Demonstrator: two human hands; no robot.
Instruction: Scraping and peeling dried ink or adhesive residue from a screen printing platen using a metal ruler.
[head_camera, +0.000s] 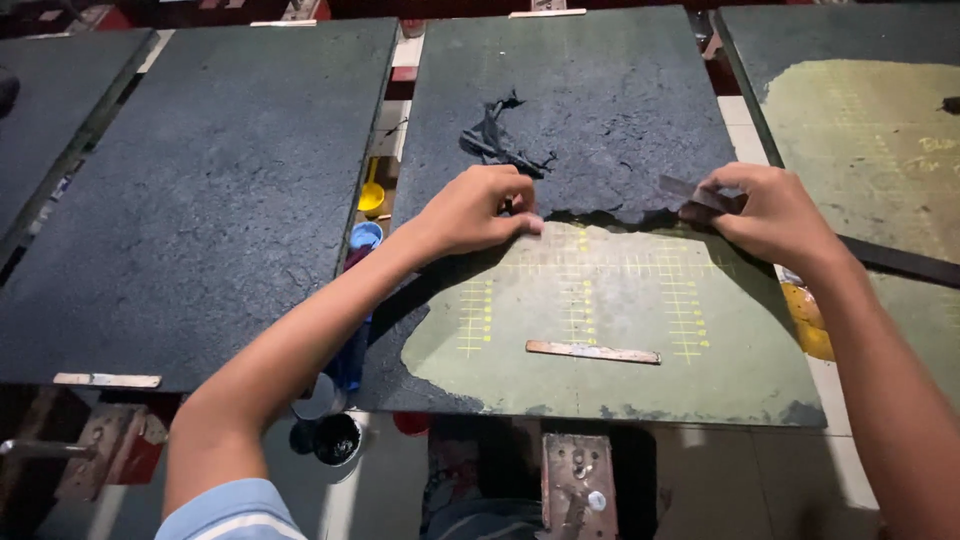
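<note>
We work at the middle board (600, 300), a flat platen whose near half shows a pale green face printed with yellow grid marks. Its far half carries a dark, rough coating layer (590, 110). The torn edge of this layer runs across the board between our two hands.

Our left hand (480, 210) rests on the board at the torn edge. The fingers are curled and pinch the edge of the dark layer against the surface. Just beyond this hand lies a crumpled scrap (495, 140) of peeled black material, on top of the coating.

Our right hand (775, 215) is closed around a flat scraper blade (695, 190). The blade points left and its tip sits at the torn edge, touching the dark layer.

A strip of tape (592, 351) lies on the bare green area near the front edge. A second board (200, 190), fully coated, stands to the left. A third board (870, 150), partly bare, stands to the right. In the gap between the left and middle boards we see a yellow pot (371, 197) and a blue pot (365, 236).
</note>
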